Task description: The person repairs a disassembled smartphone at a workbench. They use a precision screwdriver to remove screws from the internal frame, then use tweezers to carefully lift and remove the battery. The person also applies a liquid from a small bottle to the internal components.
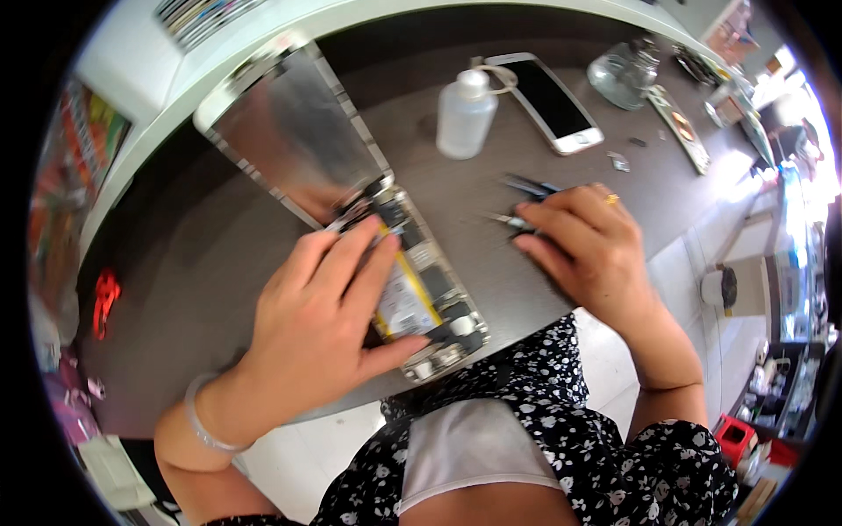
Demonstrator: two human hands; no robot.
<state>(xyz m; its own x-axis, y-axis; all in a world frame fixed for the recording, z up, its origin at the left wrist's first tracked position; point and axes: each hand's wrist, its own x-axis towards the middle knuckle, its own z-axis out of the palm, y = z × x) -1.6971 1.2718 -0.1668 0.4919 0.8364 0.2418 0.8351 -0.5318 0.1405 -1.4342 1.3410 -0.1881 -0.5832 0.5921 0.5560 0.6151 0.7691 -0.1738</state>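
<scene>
An opened smartphone (434, 276) lies on the dark desk, its circuit boards and yellow-edged battery (405, 302) bare. Its lifted screen (285, 118) angles away toward the far left, joined near the top end of the body. My left hand (320, 307) rests across the phone, fingers stretched toward the joint and thumb over the lower end. To the right of it, my right hand (588, 245) pinches a slim tool with a thin metal tip (500, 217), its kind unclear. Dark tweezers (529, 185) show by the fingers of that hand; whether it holds them too is unclear.
Beyond the phone stand a white squeeze bottle (467, 118) and a glass bottle (621, 77). Between them lies a white smartphone (548, 103). A long phone part (680, 130) and small pieces (619, 161) lie right. A red item (106, 302) sits far left.
</scene>
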